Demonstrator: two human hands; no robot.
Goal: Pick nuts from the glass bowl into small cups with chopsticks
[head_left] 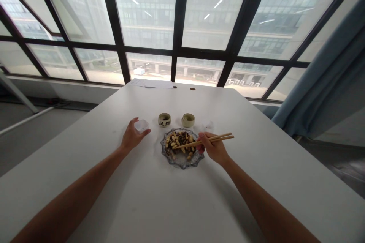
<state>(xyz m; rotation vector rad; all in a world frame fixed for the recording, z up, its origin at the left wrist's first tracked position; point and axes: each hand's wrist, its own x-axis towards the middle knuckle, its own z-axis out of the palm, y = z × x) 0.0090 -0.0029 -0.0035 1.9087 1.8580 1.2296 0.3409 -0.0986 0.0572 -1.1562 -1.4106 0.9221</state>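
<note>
Head view: just below the frame's centre, chopsticks (186, 145) gripped in the right hand (213, 147) reach leftward among peanuts (175, 137) and dark seeds in a scalloped glass dish (183, 165). Left of it, the left hand (133, 133) holds a clear tub (142, 125) between spread thumb and fingers. A lettered cup (164, 123) and a plain cup (188, 122) stand above the dish on the white table (171, 205); windows (146, 11) fill the upper frame.
</note>
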